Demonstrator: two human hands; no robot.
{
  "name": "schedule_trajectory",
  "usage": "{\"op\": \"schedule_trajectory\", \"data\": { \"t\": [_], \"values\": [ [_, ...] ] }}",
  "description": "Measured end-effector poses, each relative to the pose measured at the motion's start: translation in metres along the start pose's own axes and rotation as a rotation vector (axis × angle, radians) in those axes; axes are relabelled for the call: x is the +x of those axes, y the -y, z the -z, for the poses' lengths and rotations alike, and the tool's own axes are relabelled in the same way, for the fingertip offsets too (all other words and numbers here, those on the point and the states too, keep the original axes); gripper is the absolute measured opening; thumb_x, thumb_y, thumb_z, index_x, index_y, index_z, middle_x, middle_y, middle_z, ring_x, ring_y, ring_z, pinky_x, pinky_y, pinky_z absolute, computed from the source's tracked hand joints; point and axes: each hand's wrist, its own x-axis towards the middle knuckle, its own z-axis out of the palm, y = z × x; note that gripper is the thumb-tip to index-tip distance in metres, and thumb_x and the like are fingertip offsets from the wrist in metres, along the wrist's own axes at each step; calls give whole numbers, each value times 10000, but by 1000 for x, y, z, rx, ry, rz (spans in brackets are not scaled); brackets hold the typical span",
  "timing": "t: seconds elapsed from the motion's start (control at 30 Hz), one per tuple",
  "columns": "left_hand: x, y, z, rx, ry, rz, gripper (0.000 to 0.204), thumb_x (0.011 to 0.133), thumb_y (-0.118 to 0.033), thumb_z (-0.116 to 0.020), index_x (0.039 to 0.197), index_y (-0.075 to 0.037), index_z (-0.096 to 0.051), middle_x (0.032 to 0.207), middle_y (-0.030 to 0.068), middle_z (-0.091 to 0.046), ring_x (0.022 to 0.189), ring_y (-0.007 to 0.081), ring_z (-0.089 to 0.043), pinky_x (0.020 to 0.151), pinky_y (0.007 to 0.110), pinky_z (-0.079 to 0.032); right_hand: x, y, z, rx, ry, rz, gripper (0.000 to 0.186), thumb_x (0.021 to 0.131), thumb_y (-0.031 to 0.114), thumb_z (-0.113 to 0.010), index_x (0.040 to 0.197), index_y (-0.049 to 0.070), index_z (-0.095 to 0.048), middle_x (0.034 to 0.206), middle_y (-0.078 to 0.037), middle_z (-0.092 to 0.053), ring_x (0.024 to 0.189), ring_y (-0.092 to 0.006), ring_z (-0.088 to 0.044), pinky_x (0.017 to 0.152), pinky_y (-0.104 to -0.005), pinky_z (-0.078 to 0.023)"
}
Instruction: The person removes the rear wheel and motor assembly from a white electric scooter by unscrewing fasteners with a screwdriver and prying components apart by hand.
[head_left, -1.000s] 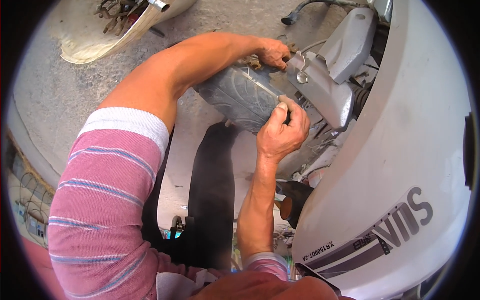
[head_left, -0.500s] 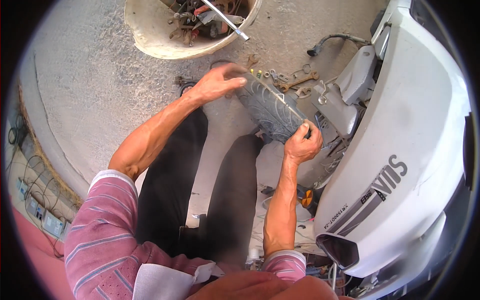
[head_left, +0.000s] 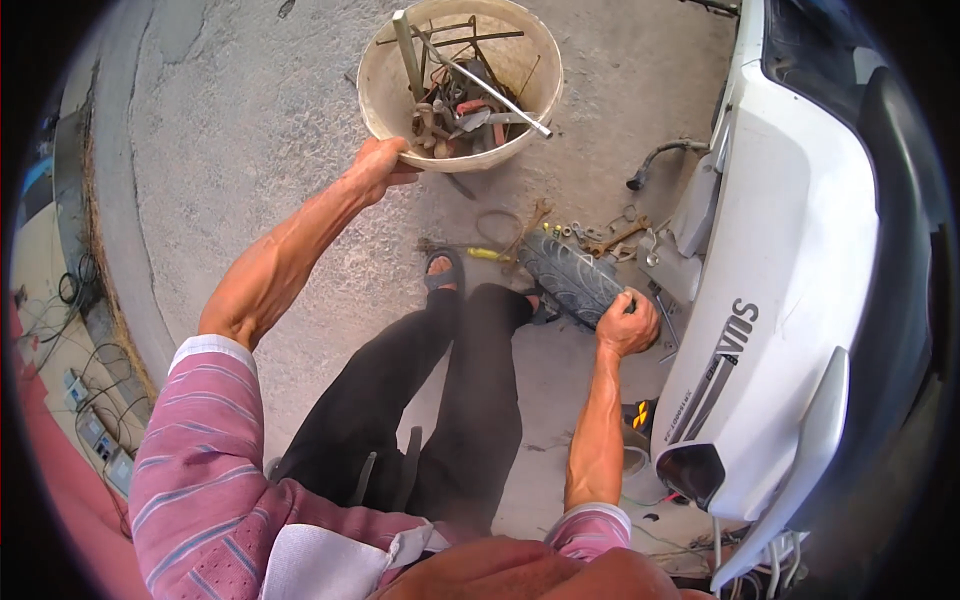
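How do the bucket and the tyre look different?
The bucket is pale; the tyre is dark grey with grooved tread. The bucket's open top shows tools inside; the tyre shows its curved tread upward. The left hand is on the bucket's rim, the right hand at the tyre's end. Both are rounded.

Short-slv. shirt (head_left: 200, 470), pink/mauve w/ thin blue-grey & white horiz. stripes; L slv. shows tiny dots near the lower edge. White ribbed cuffs (head_left: 213, 345), R one also pinkish below. Broad white collar (head_left: 320, 562). Blk. trousers (head_left: 370, 385), long. Dk. open-toe sandal (head_left: 447, 278). Hands (head_left: 380, 168) bare.
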Motion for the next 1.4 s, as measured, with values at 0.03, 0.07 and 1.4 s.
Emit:
{"op": "schedule_trajectory", "data": {
  "t": [0.03,0.07,1.4],
  "values": [
    [5,-31,2,119,-13,-36,498,923,-204,-554,1327,87,-541,1205,228,-689,1039,341,-714,923,449,-581,4,1,-4,18,-15,26,173,833,265,-664,875,118,-744,955,-70,-724,988,-312,-647,920,-455,-461],
    [18,-59,9,218,-34,-41,463,915,-220,-574,1256,93,-598,1154,226,-709,961,328,-737,870,442,-597,4,1,-3,22,-25,48,172,836,260,-659,874,113,-740,952,-74,-722,984,-314,-647,915,-454,-461],
    [189,4,-418,778,1333,-370,454,1049,-307,-496,1429,-65,-553,1232,112,-699,1156,246,-662,955,417,-548,33,25,-23,146,-14,-154,238,937,175,-605,994,-18,-732,1042,-145,-723,1069,-300,-646,991,-403,-473]
  ]
}}
